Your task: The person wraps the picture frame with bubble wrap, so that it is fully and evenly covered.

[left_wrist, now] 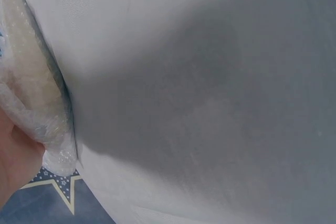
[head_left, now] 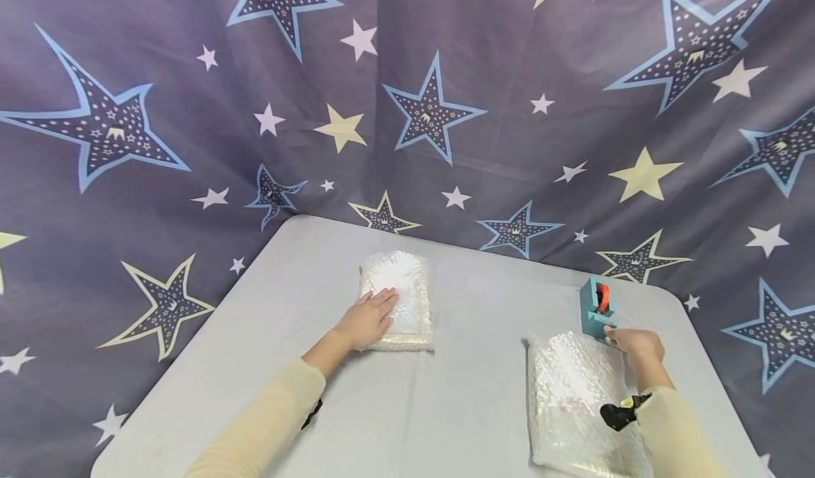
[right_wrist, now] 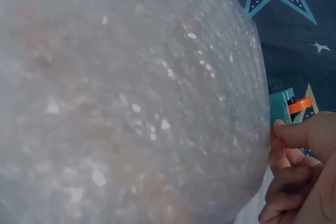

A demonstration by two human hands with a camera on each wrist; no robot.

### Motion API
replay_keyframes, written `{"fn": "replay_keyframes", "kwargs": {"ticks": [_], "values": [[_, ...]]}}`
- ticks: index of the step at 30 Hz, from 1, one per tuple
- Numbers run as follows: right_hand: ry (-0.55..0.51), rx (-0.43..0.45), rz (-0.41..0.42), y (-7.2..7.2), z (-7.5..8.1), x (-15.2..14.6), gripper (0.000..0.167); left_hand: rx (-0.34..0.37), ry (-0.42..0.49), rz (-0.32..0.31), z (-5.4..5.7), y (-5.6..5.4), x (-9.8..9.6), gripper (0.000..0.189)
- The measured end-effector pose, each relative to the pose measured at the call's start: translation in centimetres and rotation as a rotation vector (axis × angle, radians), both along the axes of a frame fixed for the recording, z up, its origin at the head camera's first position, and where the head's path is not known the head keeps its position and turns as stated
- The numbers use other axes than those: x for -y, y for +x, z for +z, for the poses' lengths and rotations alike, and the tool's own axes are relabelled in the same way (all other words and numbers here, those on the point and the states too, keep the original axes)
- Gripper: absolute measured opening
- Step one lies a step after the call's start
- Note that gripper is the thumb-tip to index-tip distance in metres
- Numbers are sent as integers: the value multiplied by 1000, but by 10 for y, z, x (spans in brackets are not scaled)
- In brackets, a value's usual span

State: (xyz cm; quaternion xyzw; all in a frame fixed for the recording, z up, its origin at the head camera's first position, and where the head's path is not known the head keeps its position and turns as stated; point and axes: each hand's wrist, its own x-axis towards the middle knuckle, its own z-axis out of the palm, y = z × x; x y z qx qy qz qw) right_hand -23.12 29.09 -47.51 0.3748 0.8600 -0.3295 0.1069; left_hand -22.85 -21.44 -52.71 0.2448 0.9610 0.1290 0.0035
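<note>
My left hand (head_left: 366, 321) rests with its fingers spread over a bubble-wrapped package (head_left: 410, 326) that bears a pale rectangle on top. In the left wrist view, that package (left_wrist: 37, 72) and part of the hand show at the left edge. A teal tape dispenser (head_left: 588, 312) with an orange-red roll core stands at the table's back right. At its front end, the thumb and forefinger of my right hand (head_left: 642, 347) pinch the tape; the strip itself is too small to make out. The right wrist view shows the dispenser (right_wrist: 280, 106) just beyond the thumb.
A larger bubble-wrapped package (head_left: 567, 400) lies under and left of the right forearm; it fills much of the right wrist view. A pale cloth covers the table (head_left: 474, 393). Star-patterned fabric (head_left: 503, 146) hangs behind and at both sides.
</note>
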Motion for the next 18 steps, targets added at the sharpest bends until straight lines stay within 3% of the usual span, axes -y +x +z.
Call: {"fn": "replay_keyframes", "kwargs": {"ticks": [13,18], "values": [[82,-28,38,-2,-1,2,52,-9,1,11,-3,1,0,53],[115,-33,69,-2,-2,0,47,-1,-1,11,-2,2,0,53]]}}
